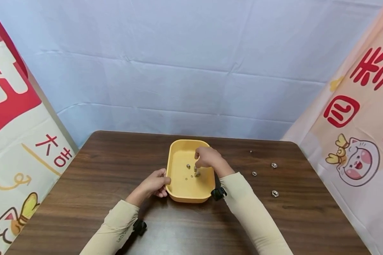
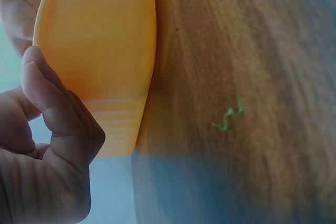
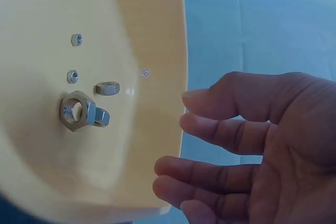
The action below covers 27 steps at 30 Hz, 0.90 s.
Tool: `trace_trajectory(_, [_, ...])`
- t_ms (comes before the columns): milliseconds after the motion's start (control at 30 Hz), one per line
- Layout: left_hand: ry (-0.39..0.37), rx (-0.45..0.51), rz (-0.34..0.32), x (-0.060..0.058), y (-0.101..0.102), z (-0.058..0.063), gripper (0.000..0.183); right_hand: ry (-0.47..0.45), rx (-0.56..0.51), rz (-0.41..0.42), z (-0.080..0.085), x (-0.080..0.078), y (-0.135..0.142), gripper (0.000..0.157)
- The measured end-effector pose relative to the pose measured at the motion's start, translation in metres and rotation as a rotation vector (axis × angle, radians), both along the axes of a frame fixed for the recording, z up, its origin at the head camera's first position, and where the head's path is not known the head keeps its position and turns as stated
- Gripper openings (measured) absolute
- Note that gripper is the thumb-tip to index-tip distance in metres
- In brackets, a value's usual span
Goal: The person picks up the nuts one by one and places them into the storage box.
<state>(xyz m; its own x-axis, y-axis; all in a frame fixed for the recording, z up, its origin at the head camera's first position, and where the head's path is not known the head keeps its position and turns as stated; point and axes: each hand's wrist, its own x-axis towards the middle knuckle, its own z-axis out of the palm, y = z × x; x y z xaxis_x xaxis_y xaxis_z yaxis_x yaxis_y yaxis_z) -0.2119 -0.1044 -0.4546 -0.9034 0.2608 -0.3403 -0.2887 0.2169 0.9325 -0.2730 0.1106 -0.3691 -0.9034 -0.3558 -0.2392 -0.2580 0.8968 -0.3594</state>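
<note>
A yellow plastic tray [image 1: 178,159] sits on the table, holding several metal hex nuts. My left hand [image 1: 154,182] grips its left rim, thumb on top; the left wrist view shows the fingers [image 2: 68,111] bent against the outer wall. Over the tray's right half hovers my right hand [image 1: 208,157], fingers loosely bent with nothing visible between them. In the right wrist view, a large nut [image 3: 90,113] lies beside a medium nut [image 3: 108,88], another nut partly hidden behind it. Smaller nuts [image 3: 77,40] are scattered nearby, including a tiny one [image 3: 145,73].
On the brown wooden table [image 1: 115,159], right of the tray, lie loose nuts: one near the front [image 1: 275,193], one farther back [image 1: 274,165], a smaller one [image 1: 254,174] and a tiny one [image 1: 250,151]. A pale cloth [image 1: 178,71] hangs behind, printed banners [image 1: 354,141] at the sides.
</note>
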Motion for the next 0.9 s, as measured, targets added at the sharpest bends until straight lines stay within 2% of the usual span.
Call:
trace_trajectory(100, [0.006,0.004,-0.002,-0.001,0.001,0.001,0.011,0.019,-0.008,-0.019,0.0,0.003,0.006,0.026])
trace_trajectory(400, [-0.006,-0.012,0.002,-0.001,0.001,0.001,0.011,0.082,0.012,-0.071,-0.001,0.015,0.018,0.025])
trace_trajectory(700, [0.018,0.01,0.018,0.0,0.001,0.0,0.011,0.078,0.046,-0.076,0.001,0.018,0.031,0.023])
trace_trajectory(900, [0.035,0.009,0.02,0.002,0.002,0.003,0.011,0.074,0.028,-0.092,-0.001,0.021,0.041,0.025])
